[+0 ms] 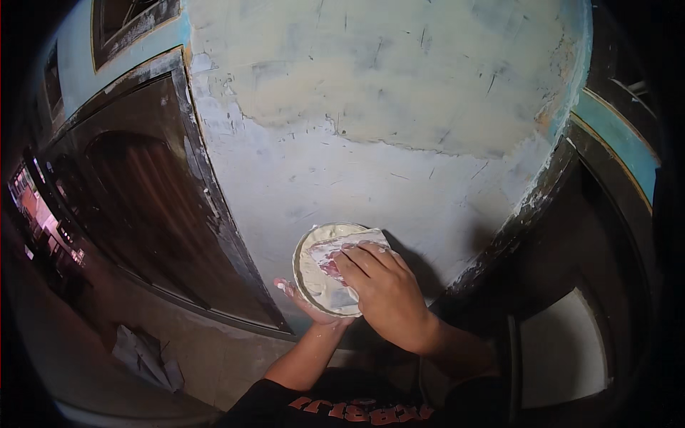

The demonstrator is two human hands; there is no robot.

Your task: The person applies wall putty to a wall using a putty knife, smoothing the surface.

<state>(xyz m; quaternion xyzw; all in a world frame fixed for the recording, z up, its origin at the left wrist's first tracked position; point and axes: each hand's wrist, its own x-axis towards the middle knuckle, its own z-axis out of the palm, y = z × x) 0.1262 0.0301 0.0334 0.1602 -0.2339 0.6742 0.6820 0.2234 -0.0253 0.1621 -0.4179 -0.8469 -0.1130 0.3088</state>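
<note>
A round bowl (pixel 297 275) of creamy white putty (pixel 312 284) rests on my left hand (pixel 315 311), which supports it from below. The left thumb, smeared with white, shows beside the rim; the other fingers are hidden under the bowl. My right hand (pixel 385 289) grips a flat, putty-covered spreader (pixel 367 238) over the bowl, fingers bent across its face. Its lower edge is down in the putty. Just beyond the bowl stands a wall (pixel 335 171), whitish and smoother on its lower part, yellowish and patchy above a ragged line.
A dark wooden door (pixel 157 192) in a paint-spattered frame is on the left. To the right is a dark doorway (pixel 564 207) with a pale panel (pixel 567 349) lower down. Crumpled pale material (pixel 146 357) lies on the floor at lower left.
</note>
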